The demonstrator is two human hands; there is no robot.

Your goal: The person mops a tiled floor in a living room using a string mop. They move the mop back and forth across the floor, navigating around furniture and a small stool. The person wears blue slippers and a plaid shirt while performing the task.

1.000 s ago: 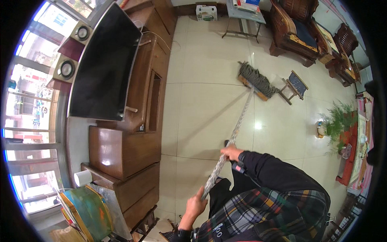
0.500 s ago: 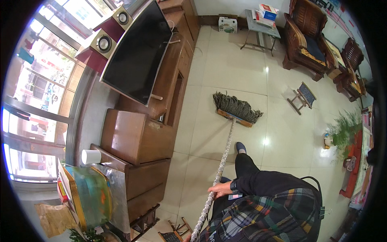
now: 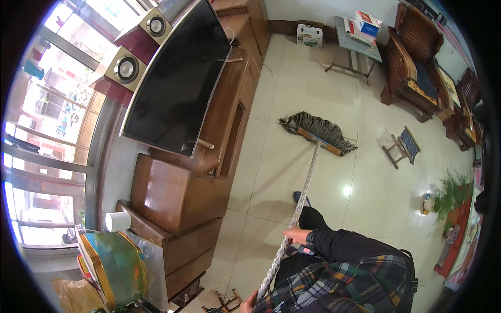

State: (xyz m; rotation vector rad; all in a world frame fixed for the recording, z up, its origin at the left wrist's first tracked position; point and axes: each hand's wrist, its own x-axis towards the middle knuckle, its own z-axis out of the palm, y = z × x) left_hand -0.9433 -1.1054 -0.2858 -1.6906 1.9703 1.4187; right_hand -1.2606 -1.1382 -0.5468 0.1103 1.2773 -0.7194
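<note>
A mop with a flat head of dark grey strings (image 3: 324, 128) lies on the tiled floor ahead of me. The strings hang from a wooden bar (image 3: 330, 148). Its long handle (image 3: 307, 194), white and patterned, slopes back toward my body. Partway up, my right hand (image 3: 296, 235) is wrapped around the handle, below a black sleeve. At the handle's upper end, close to the lower edge of the view, my left hand (image 3: 249, 302) grips it too, partly cut off. One of my shoes (image 3: 301, 199) shows beside the handle.
On the left runs a wooden cabinet (image 3: 162, 190) with a television (image 3: 180, 78) and speakers (image 3: 127, 69). A small folding stool (image 3: 404, 147), wooden armchair (image 3: 417, 62) and low table (image 3: 355, 43) stand right. A potted plant (image 3: 450, 195) is at the right edge.
The mop head has slid a little forward and right over the tiles, and its strings are more bunched. Both hands keep their hold on the handle. The whole view has shifted slightly.
</note>
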